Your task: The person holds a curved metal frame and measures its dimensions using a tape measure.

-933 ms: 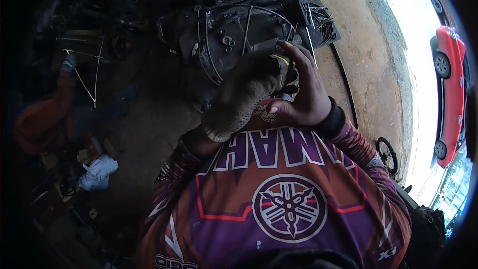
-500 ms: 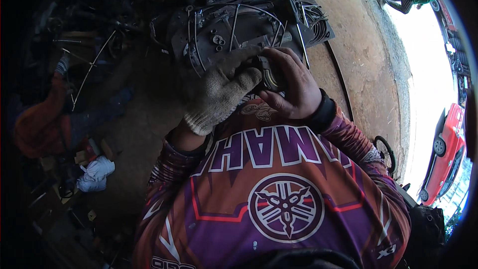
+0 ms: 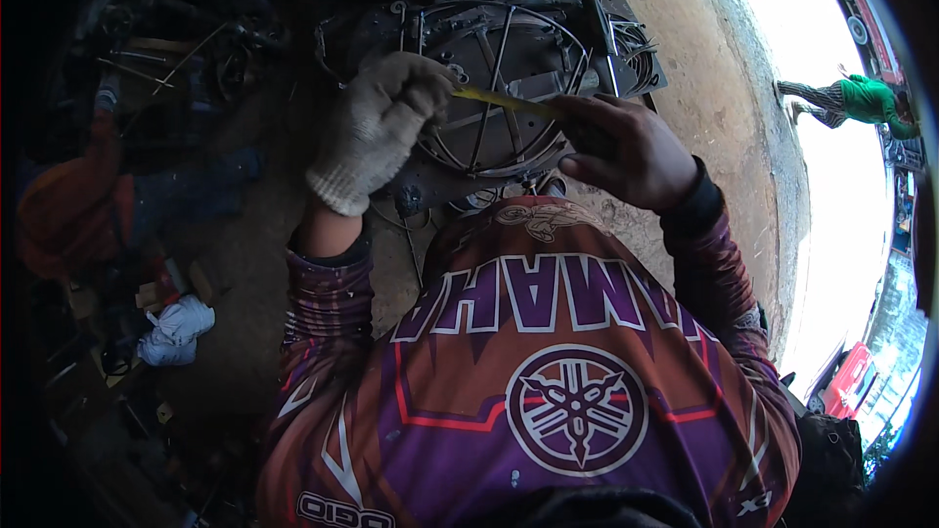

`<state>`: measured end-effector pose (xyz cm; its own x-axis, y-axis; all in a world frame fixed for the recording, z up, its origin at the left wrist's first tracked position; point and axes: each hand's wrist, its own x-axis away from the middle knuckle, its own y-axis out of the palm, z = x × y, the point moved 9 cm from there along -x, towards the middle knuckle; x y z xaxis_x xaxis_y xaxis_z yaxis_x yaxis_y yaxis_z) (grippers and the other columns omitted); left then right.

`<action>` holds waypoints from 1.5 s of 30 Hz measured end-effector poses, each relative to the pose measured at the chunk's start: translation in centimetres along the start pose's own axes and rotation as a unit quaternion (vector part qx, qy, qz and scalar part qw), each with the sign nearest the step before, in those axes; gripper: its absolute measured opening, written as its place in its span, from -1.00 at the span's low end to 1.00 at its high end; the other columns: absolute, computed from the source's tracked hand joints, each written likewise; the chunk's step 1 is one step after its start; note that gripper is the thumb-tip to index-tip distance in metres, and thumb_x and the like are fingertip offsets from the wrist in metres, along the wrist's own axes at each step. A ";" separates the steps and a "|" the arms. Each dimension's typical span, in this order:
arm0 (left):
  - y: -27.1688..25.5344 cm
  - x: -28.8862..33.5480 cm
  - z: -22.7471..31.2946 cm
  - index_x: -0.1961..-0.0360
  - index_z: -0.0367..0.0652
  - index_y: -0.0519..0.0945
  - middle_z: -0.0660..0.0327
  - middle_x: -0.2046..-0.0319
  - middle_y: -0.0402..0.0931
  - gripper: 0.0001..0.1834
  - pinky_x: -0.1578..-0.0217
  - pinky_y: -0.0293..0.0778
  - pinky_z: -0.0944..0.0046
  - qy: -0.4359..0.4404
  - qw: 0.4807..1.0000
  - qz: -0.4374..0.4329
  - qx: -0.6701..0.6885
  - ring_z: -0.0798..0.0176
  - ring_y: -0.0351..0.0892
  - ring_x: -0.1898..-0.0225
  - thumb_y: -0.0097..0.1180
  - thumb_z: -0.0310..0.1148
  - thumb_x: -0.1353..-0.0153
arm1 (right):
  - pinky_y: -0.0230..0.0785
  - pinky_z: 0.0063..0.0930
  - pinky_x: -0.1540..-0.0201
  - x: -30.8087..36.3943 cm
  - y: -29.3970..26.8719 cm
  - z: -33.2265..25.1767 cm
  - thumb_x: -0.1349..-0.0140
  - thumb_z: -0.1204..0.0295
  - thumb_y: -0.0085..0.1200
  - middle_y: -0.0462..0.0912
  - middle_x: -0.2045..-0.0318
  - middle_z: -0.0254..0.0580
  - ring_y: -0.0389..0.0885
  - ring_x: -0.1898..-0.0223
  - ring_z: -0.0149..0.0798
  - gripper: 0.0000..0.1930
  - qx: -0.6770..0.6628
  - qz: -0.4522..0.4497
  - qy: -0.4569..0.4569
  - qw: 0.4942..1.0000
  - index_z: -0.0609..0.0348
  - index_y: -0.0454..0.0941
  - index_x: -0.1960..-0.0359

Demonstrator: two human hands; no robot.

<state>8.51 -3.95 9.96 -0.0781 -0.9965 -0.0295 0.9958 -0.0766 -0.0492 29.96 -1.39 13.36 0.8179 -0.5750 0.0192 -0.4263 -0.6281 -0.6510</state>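
A yellow tape measure blade (image 3: 504, 101) stretches between my two hands, above the dark metal workbench. My left hand (image 3: 383, 122), in a knitted work glove, pinches the blade's free end. The bare right hand (image 3: 631, 149) is wrapped round the dark tape measure case (image 3: 590, 140), which is mostly hidden by the fingers. Just beyond and below the blade, a round metal frame (image 3: 476, 171) made of a bent ring with crossing rods lies on the workbench (image 3: 411, 168).
Coiled wire (image 3: 636, 54) sits at the bench's right end. On the left, a person in an orange top (image 3: 73, 210) works near thin metal rods (image 3: 176, 68). A white bag (image 3: 176, 330) lies on the floor. Outside stands a person in green (image 3: 866, 100), with a red vehicle (image 3: 849, 381) nearer.
My hands have moved apart, drawing the yellow blade out of the case. The round frame now shows more fully between them. The person in green has shifted right and nearer.
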 end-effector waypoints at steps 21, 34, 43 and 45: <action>-5.9 -7.1 -2.4 -0.03 -0.08 0.65 0.30 0.14 0.68 -0.73 0.05 0.54 0.37 0.020 0.975 -0.006 -0.219 0.42 0.63 0.10 0.15 -0.31 -0.36 | 0.52 -0.40 -0.11 -3.8 -6.3 5.2 -0.38 0.33 0.09 0.63 0.02 -0.03 0.68 0.07 -0.16 -0.67 0.178 -0.074 -0.006 0.981 0.27 0.56 -0.07; -3.0 -7.6 -2.0 -0.04 -0.19 0.63 0.26 0.12 0.65 -0.73 -0.02 0.51 0.37 -0.012 0.965 -0.087 -0.245 0.38 0.60 0.04 0.16 -0.40 -0.34 | 0.53 -0.42 -0.12 -1.6 -6.7 3.3 -0.34 0.39 0.14 0.61 -0.04 -0.05 0.67 0.04 -0.16 -0.70 0.125 -0.045 0.131 0.983 0.28 0.58 -0.04; -2.7 -7.3 -2.8 0.02 -0.18 0.66 0.28 0.17 0.67 -0.76 0.04 0.52 0.40 0.005 0.978 -0.082 -0.191 0.43 0.61 0.10 0.19 -0.43 -0.31 | 0.53 -0.42 -0.11 0.2 -6.2 3.6 -0.34 0.36 0.16 0.64 0.02 -0.09 0.69 0.08 -0.20 -0.66 0.111 -0.021 0.136 0.984 0.25 0.54 -0.08; -2.9 -7.3 -3.0 0.07 -0.12 0.70 0.30 0.20 0.69 -0.78 0.07 0.54 0.39 0.013 0.980 -0.070 -0.185 0.44 0.62 0.13 0.25 -0.37 -0.27 | 0.53 -0.41 -0.11 0.2 -6.0 3.5 -0.34 0.36 0.17 0.65 0.03 -0.10 0.69 0.09 -0.20 -0.65 0.115 -0.022 0.137 0.984 0.25 0.53 -0.09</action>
<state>6.02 3.68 7.35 -0.2190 -0.9755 -0.0217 0.8908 -0.1908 -0.4124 34.00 4.08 14.64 0.6863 -0.6885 0.2344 -0.2675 -0.5387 -0.7989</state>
